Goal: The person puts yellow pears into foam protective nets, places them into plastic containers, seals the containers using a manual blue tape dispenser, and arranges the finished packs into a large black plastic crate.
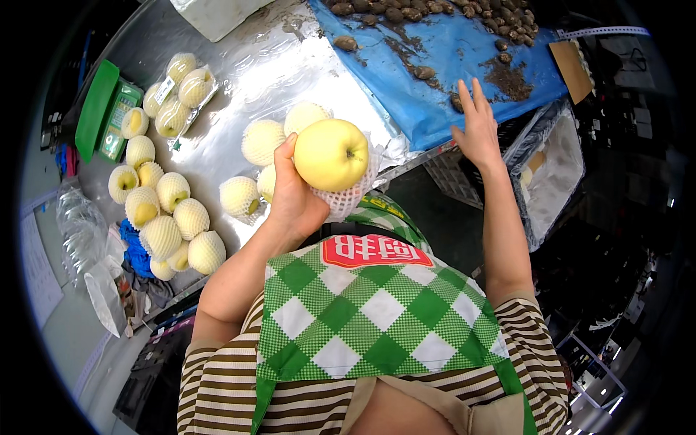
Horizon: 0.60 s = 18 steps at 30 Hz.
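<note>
Here the left hand [293, 196] cups a smooth, round yellow apple [331, 154] seated in a white foam net sleeve [348, 199], centre frame. At two o'clock the right hand [477, 127] lies flat, fingers spread, on the blue tarp's [449, 51] edge. More netted apples [174, 221] cluster at nine o'clock on the shiny metal table [239, 87].

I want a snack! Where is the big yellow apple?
The yellow apple sits mid-picture in the left hand, half out of its white foam net, above the metal table.

Shiny steel table [239, 65] w/ blue sheet [464, 51], dark crates [507, 145] & floor beyond.
</note>
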Available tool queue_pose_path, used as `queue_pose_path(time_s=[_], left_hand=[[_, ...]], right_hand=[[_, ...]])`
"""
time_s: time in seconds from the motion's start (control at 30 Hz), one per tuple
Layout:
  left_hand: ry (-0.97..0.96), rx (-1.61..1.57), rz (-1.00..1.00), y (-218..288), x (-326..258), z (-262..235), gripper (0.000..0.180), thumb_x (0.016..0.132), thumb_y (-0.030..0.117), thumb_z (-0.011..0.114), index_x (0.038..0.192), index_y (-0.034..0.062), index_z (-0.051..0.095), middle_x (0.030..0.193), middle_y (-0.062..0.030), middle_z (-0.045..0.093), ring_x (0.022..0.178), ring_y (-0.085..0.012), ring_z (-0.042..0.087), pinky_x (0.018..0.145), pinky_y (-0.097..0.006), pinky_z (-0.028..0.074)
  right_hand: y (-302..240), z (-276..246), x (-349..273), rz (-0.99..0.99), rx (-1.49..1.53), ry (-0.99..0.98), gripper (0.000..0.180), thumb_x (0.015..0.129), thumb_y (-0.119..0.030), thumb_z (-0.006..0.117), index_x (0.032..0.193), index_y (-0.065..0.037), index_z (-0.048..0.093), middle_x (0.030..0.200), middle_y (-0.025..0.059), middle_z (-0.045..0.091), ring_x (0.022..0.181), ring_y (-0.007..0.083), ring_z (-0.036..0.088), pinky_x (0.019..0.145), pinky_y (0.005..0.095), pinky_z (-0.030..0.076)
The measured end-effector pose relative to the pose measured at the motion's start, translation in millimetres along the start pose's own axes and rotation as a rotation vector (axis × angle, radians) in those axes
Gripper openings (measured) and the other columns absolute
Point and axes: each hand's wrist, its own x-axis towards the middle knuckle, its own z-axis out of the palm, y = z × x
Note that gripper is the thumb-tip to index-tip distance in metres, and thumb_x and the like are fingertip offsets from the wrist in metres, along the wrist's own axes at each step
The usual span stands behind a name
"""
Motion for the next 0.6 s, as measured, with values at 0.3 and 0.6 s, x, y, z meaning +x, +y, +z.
queue_pose_path(time_s=[0.3, 0.6], left_hand=[[-0.184, 0.236, 0.172, 0, 15, 44, 0.071, 0.081, 0.063, 0.047, 0.127, 0.0101, 0.042, 0.125, -0.0075, 0.049, 0.115, -0.0245, 0.047, 0.099, -0.041, 0.036], [-0.542, 0.126, 0.072, 0, 16, 98, 0.1, 0.065, 0.062, 0.065, 0.136, 0.0043, 0.027, 0.135, -0.0145, 0.038, 0.123, -0.0263, 0.041, 0.104, -0.041, 0.033]], right_hand=[[-26, -40, -11, 0.13, 0.488, 0.12, 0.012, 0.069, -0.005, 0.068, 0.075, -0.003, 0.058, 0.09, 0.0109, 0.062, 0.083, 0.0281, 0.057, 0.075, 0.0345, 0.045], [-8, -57, -30, 0.303, 0.656, 0.267, 0.013, 0.071, 0.001, 0.065, 0.074, 0.0, 0.052, 0.081, 0.0122, 0.061, 0.075, 0.025, 0.06, 0.065, 0.0312, 0.046]])
